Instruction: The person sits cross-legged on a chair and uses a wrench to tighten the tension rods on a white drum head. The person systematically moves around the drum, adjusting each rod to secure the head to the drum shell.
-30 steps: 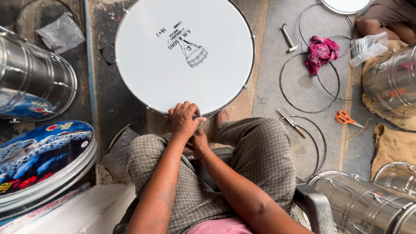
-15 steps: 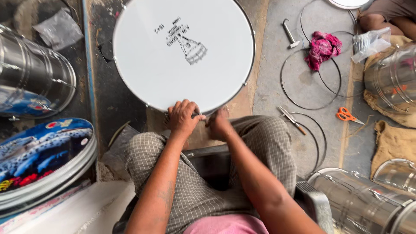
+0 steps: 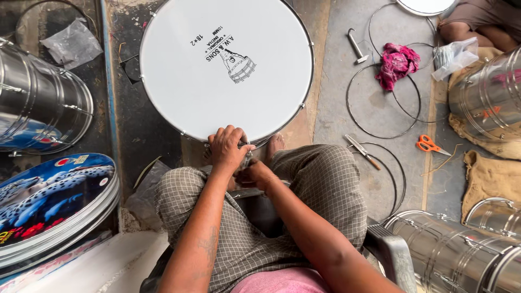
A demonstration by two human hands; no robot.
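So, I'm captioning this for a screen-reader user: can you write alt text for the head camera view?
Seen from above, a seated person's left hand and right hand meet at the near rim of a large white drum on the floor. Shiny metal drum shells lie around it, with wire hoops, a pink rag and orange scissors to the right.

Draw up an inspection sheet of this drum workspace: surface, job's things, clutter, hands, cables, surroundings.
Surface: grey concrete floor, stained.
Job's things: white drum flat on the floor, printed head up.
Clutter: orange scissors, pink rag, wire hoops, metal tool, knife, plastic bags.
Hands: left hand on the drum's near rim; right hand just below it, what its fingers hold hidden.
Cables: nothing seen.
Surroundings: shiny metal drum shells, printed drum heads, sacking, another person's legs.
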